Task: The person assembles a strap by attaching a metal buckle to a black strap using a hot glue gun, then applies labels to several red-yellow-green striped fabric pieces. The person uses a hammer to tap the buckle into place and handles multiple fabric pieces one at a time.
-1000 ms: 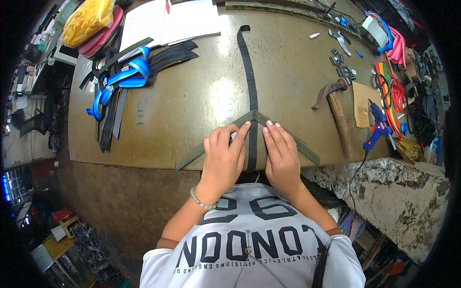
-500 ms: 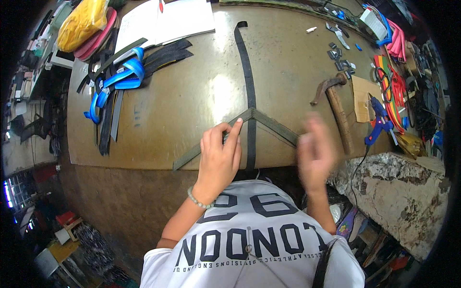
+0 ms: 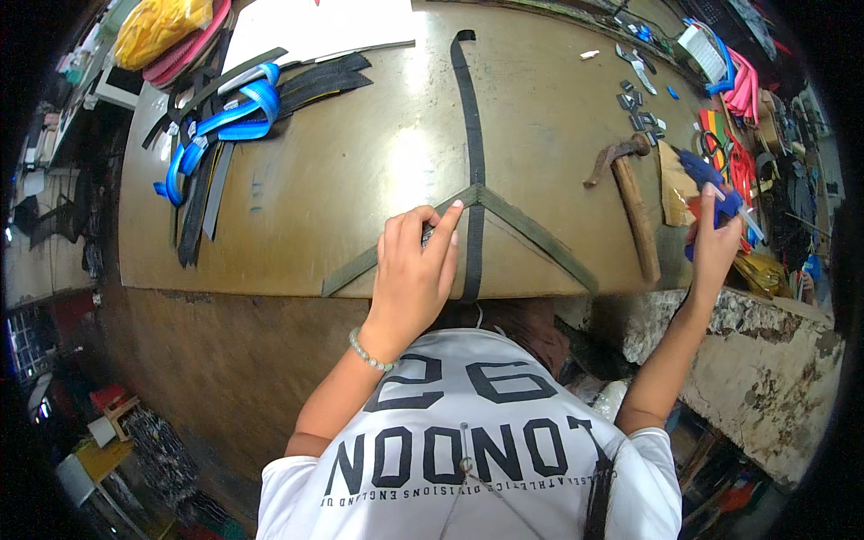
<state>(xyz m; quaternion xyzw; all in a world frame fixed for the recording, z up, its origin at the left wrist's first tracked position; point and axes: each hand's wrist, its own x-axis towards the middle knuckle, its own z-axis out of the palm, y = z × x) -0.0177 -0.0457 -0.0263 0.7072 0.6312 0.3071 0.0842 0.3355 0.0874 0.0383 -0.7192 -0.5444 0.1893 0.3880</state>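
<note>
"Their right hand [image 3: 714, 238] has left the olive strip, see? A second ago both hands lay on it; now that one is over at the right side of the table [image 3: 342, 162]."

"So where's the work itself?"

"Middle of the table, near the front edge. One long black strap [image 3: 472, 117] runs down to that edge, and the olive strip [image 3: 531, 231] crosses over it in a wide upturned V, its peak on the strap."

"Then the laying-out looks done?"

"I'd judge so. Fixing looks like what's left: I see no glue or stitching at the crossing from here, though I can't rule it out. Nor can I tell if the olive is one bent piece or two meeting."

"And the grip?"

"Left hand [image 3: 414, 261] is loosely bent, index fingertip down on the olive just beside the peak. Right hand has its fingers closed round the handle of the blue glue gun [image 3: 698, 169], well apart from the straps."

"Those buckles [image 3: 641, 121] beyond the hammer [image 3: 637, 220]?"

"Lying loose, none on the straps that I can see. Something small and shiny shows by the left fingers, but whether it's held, I can't tell."
</note>
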